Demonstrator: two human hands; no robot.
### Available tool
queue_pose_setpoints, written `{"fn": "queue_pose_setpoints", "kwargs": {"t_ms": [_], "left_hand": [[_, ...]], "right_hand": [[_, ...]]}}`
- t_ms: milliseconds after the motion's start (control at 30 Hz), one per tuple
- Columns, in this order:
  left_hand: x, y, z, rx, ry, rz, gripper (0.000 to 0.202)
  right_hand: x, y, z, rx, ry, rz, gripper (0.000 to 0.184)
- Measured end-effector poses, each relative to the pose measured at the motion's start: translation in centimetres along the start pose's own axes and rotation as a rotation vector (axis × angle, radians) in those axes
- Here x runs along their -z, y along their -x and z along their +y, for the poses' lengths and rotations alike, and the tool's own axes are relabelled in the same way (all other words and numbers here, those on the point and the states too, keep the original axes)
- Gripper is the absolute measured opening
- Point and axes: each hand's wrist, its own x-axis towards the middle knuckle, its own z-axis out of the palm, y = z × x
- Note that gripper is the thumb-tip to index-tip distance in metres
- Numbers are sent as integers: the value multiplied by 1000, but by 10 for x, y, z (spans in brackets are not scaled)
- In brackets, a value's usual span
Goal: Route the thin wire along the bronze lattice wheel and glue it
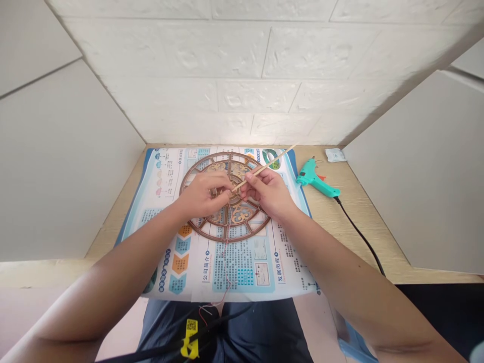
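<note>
A round brown openwork wooden wheel (195, 231), with scrolled cut-outs between its spokes, lies flat on a printed sheet. Over its middle, my right hand (270, 194) pinches a thin pale wooden stick (278, 158) between thumb and fingers. The stick slants up and away to the right, its near end at the wheel's hub. My left hand (207, 195) rests over the left part of the wheel, fingers curled and thumb tip close to the stick's near end. Whatever its fingertips hold is hidden. A thin red-and-white wire (228, 277) trails from the hub towards my lap.
The printed sheet (151, 181) covers much of the wooden table (351, 222). A teal glue gun (317, 180) lies at the right, its black cord (359, 229) running forward. Behind it sits a small white packet (335, 155). Pale panels flank both sides; a white brick-patterned wall (242, 55) stands behind.
</note>
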Motion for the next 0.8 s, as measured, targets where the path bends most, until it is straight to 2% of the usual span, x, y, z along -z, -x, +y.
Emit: {"fn": "queue_pose_setpoints", "kwargs": {"t_ms": [233, 433, 500, 600, 800], "left_hand": [[-4, -1, 1, 247, -40, -2, 24], [-3, -3, 1, 414, -56, 3, 21], [-3, -3, 0, 437, -36, -8, 18], [-2, -2, -3, 449, 36, -31, 17], [0, -2, -4, 369, 88, -16, 16]], "right_hand": [[-6, 6, -5, 157, 148, 30, 36], [-8, 14, -3, 298, 370, 45, 20], [-8, 15, -3, 327, 418, 44, 15], [-7, 14, -5, 313, 353, 39, 14], [-5, 9, -7, 201, 163, 43, 26]]}}
